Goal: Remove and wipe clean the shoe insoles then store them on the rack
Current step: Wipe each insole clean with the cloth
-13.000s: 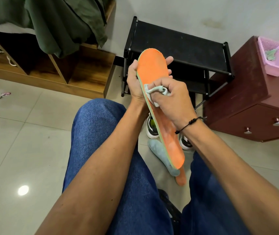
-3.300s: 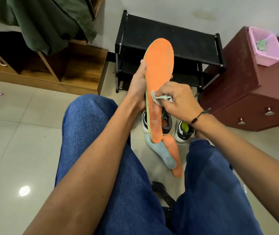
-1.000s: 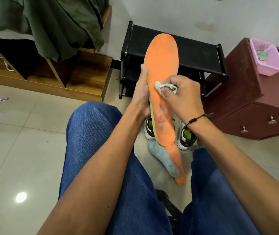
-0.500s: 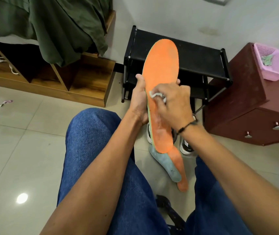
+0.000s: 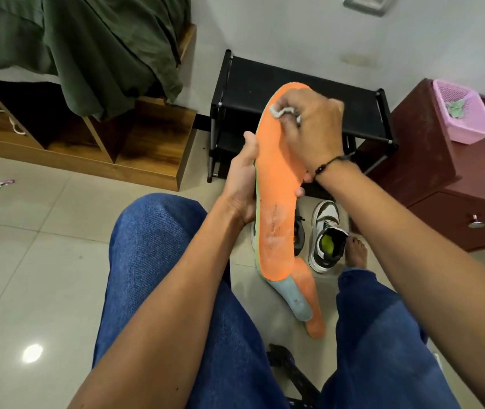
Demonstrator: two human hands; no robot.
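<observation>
My left hand (image 5: pixel 242 181) grips an orange insole (image 5: pixel 275 208) by its middle, holding it upright over my knees. My right hand (image 5: pixel 309 128) pinches a small pale wipe (image 5: pixel 279 111) and presses it on the insole's toe end. Two more insoles lie on the floor below, one grey-blue (image 5: pixel 293 299) and one orange (image 5: pixel 309 302). A pair of white and black shoes (image 5: pixel 325 237) stands in front of the black shoe rack (image 5: pixel 294 84); the left shoe is mostly hidden behind the held insole.
A dark red cabinet (image 5: pixel 430 172) with a pink basket (image 5: pixel 465 113) on top stands right of the rack. A wooden shelf unit (image 5: pixel 147 149) draped with green cloth (image 5: pixel 88 48) is at the left. My bare foot (image 5: pixel 355 252) rests beside the shoes.
My right hand has moved the wipe up the insole from its middle to the toe end. The insole now sits a little lower and more tilted in my left hand.
</observation>
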